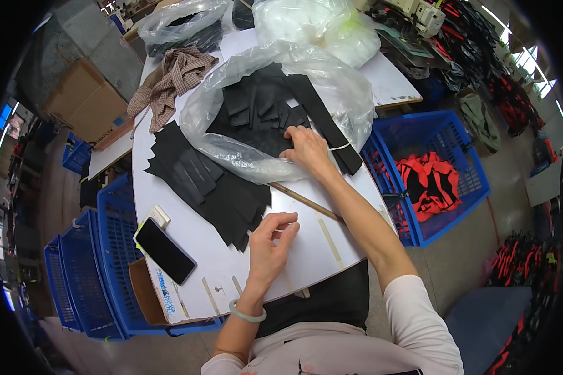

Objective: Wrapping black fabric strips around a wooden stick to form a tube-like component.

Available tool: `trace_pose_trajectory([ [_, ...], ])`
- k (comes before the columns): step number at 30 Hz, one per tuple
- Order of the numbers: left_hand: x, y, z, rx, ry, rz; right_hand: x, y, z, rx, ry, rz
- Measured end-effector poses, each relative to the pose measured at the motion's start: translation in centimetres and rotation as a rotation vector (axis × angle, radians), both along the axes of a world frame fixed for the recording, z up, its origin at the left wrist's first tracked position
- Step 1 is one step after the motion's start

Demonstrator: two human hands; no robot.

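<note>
Inside the open clear plastic bag (200,125) lie several small black fabric pieces (247,103). My right hand (308,150) reaches over the bag's near edge, thumb and forefinger apart, its fingertips touching the black pieces. Nothing is visibly gripped in it. My left hand (272,247) hovers above the white table (313,250) near its front edge. Its fingers are curled in toward the thumb, with nothing seen between them. Just beyond and left of it, a spread stack of black fabric panels (200,181) lies on the table. A long black strip (322,119) crosses the bag's right side.
A black-screened phone (166,251) rests at the table's left edge. A thin brown rod (306,201) lies beneath my right forearm. Blue crates stand left and right; the right crate (447,234) holds red and black fabric (428,184). A checked cloth (172,84) lies farther back.
</note>
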State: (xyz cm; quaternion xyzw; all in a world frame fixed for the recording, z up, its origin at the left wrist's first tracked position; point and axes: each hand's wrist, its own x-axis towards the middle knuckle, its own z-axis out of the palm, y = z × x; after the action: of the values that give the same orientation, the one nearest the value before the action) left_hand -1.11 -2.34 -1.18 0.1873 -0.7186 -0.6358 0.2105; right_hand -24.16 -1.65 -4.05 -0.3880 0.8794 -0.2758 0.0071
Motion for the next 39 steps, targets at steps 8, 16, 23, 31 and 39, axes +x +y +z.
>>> trace_pose_trajectory([
  [8, 0.4, 0.3, 0.2, 0.381, 0.028, -0.008, 0.7, 1.1, -1.0, -0.254, 0.167, -0.011],
  [16, -3.4, -0.2, 2.1, -1.019, 0.133, 0.202, 0.5, 2.3, -1.5, -0.174, 0.123, -0.043],
  [23, -6.4, -5.5, -1.1, -1.309, -0.383, -0.158, -0.5, 6.2, 3.6, -0.592, 0.319, -0.251],
  [31, -4.2, -2.3, 1.8, 0.730, 0.121, -0.044, 8.7, 11.0, 5.4, -0.687, -1.069, 0.156],
  [39, -2.6, -0.4, 0.8, 1.368, 0.216, 0.076, 11.6, 11.6, 3.5, -1.071, -1.152, 0.323],
])
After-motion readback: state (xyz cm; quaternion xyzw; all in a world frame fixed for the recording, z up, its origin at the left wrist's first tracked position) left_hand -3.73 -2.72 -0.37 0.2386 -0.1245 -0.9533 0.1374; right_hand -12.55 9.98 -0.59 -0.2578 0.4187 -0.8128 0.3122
